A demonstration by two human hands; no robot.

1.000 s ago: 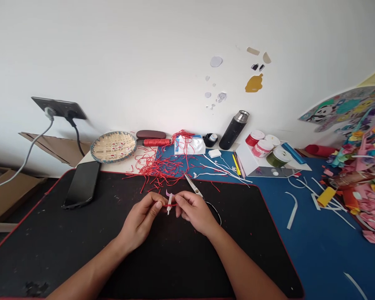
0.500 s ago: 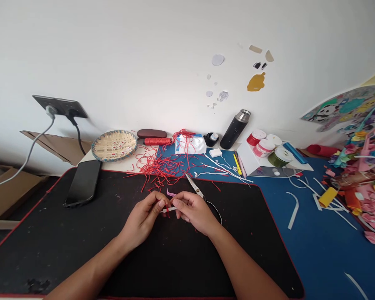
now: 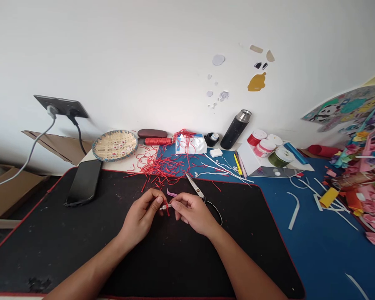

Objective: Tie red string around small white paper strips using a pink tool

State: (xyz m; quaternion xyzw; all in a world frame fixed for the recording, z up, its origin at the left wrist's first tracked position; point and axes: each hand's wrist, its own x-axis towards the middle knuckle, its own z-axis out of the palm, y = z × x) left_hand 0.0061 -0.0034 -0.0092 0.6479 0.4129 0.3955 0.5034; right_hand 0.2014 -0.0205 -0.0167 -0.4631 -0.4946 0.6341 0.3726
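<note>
Over the black mat, my left hand (image 3: 142, 213) pinches a short red cord (image 3: 168, 210) between thumb and forefinger. The cord crosses a small, narrow white strip (image 3: 164, 206), whose other end is between the thumb and fingers of my right hand (image 3: 195, 211). Whether the cord is wound around the strip or only lies over it I cannot tell. Just beyond the fingertips lies a slim purple tool with a bent tip (image 3: 172, 193). Scissors (image 3: 196, 186) rest on the mat behind my right hand, which hides part of them.
Cut red threads (image 3: 162, 164) are heaped behind the mat (image 3: 175, 262), near a woven basket (image 3: 115, 158) and a red thread spool (image 3: 158, 141). A phone (image 3: 84, 181) lies left. A black flask (image 3: 236, 130) and paint jars (image 3: 264, 148) stand behind; paper flowers (image 3: 368, 196) crowd the right.
The red cord's end now hangs lower and shows more below the white strip. My left fingers have shifted slightly up; both hands keep their hold near the same spot.
</note>
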